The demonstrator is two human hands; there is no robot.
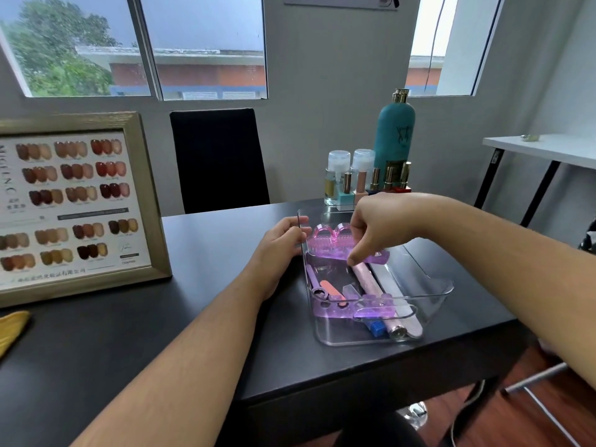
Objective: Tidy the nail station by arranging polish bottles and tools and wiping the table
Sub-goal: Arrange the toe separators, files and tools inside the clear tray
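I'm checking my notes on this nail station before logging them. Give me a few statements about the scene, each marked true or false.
The right hand holds the pink brush over the clear tray. True.
The teal bottle lies on its side. False: it stands upright behind the polish bottles.
The left hand pinches a thin metal tool. True.
The yellow cloth lies in the tray. False: it lies at the left edge of the table, far from the tray.

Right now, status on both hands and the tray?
Left hand grips clear tray rim. Right hand pinches pink brush over tray. Tray floor crowded: files, separators.
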